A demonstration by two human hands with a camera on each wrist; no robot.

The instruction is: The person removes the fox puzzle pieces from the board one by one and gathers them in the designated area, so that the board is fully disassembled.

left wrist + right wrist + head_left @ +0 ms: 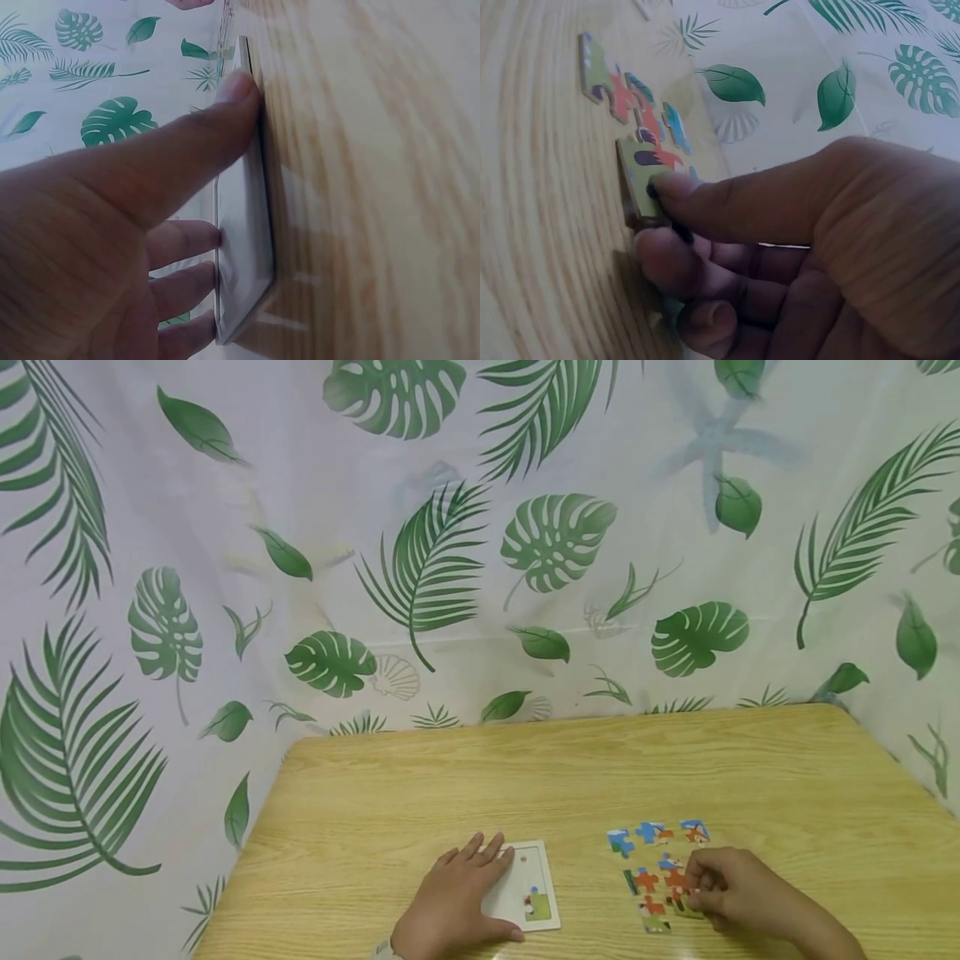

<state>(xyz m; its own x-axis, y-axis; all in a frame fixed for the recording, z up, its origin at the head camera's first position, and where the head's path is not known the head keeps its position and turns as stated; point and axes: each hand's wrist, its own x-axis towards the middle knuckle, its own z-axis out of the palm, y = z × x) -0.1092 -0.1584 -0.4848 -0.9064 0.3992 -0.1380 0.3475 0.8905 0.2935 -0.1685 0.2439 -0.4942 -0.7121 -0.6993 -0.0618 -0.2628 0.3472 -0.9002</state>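
My left hand (456,893) rests on a white puzzle tray (553,893), its fingers spread over the left part and the thumb along the near edge. One green jigsaw piece (538,907) lies in the tray's near right corner. In the left wrist view, the thumb touches the rim of the tray (259,217). To the right, my right hand (738,889) pinches a green puzzle piece (639,180) between thumb and forefinger. One edge of this piece is tilted up off the table, beside orange pieces (651,906).
Loose puzzle pieces lie right of the tray, among them a blue one (620,842) and a corner piece with an orange animal (695,832). The wooden table (450,785) meets a leaf-printed curtain (465,552) at the back and left.
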